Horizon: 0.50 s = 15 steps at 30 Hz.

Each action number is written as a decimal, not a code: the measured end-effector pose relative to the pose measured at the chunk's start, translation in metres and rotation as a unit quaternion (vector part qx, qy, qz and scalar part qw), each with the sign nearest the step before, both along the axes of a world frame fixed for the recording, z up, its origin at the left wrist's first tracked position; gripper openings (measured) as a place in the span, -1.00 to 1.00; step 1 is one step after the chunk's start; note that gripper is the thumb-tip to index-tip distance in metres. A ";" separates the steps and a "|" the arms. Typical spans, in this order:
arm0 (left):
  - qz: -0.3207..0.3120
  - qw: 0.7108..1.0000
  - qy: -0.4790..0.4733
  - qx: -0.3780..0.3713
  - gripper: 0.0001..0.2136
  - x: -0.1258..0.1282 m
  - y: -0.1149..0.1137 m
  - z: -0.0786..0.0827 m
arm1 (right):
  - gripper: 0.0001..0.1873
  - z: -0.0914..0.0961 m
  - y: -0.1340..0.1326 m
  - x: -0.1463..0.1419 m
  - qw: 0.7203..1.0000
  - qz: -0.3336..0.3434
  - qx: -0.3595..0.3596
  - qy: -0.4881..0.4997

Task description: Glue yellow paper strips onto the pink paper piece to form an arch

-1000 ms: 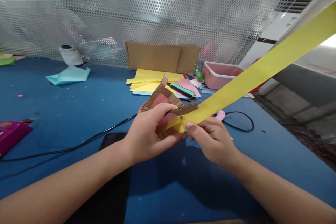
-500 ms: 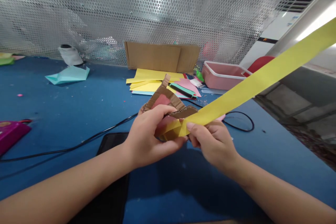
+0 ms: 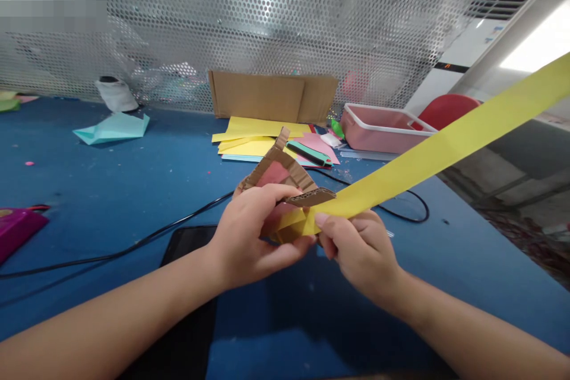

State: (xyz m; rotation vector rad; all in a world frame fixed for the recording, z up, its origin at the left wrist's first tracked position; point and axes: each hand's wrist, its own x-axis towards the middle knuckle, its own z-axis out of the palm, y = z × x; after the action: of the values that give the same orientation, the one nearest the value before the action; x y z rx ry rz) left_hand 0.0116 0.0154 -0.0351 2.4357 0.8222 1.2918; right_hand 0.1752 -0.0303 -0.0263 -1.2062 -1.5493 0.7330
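Note:
My left hand (image 3: 249, 237) is closed around a small folded cardboard piece (image 3: 307, 177) with pink paper (image 3: 274, 173) on its inner face. A long yellow paper strip (image 3: 409, 160) runs from the cardboard up to the right, past the frame edge. Between the thumb and fingers of my right hand (image 3: 360, 249), the strip is pinched close to the cardboard. Its near end lies folded over the cardboard beside my left thumb. My fingers hide the underside of the cardboard.
Yellow and pink paper sheets (image 3: 249, 127) lie beyond my hands, with a teal utility knife (image 3: 309, 153) on top. A pink basket (image 3: 383, 136) stands at the back right. Black cable (image 3: 133, 244) crosses the blue table (image 3: 169, 166); a dark flat device (image 3: 187, 309) lies under my left arm.
The far part of the yellow strip has swung lower on the right. My right hand has shifted slightly down, still pinching the strip. My left hand keeps its hold on the cardboard.

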 end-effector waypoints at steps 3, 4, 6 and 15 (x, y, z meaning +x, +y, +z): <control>-0.011 1.000 -0.007 -0.008 -0.61 0.001 0.000 0.001 | -0.49 -0.002 0.001 0.001 1.000 -0.003 -0.004 -0.012; -0.015 1.000 -0.012 -0.013 -0.62 0.001 0.000 0.002 | -0.49 -0.002 0.001 0.001 1.000 -0.003 -0.005 -0.017; -0.017 0.999 -0.021 -0.029 -0.63 0.002 0.001 0.004 | -0.48 0.001 0.003 0.004 0.999 0.016 -0.012 -0.037; -0.041 0.921 -0.288 -0.259 -0.68 -0.014 0.023 0.030 | -0.73 0.023 0.035 0.097 0.959 0.036 -0.066 -0.272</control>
State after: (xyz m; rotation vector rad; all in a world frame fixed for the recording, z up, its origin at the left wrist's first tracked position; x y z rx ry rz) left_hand -0.0027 0.0386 -0.0047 1.5460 0.7553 1.4228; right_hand 0.2722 0.0043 -0.0030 -1.5454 -2.0261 0.5826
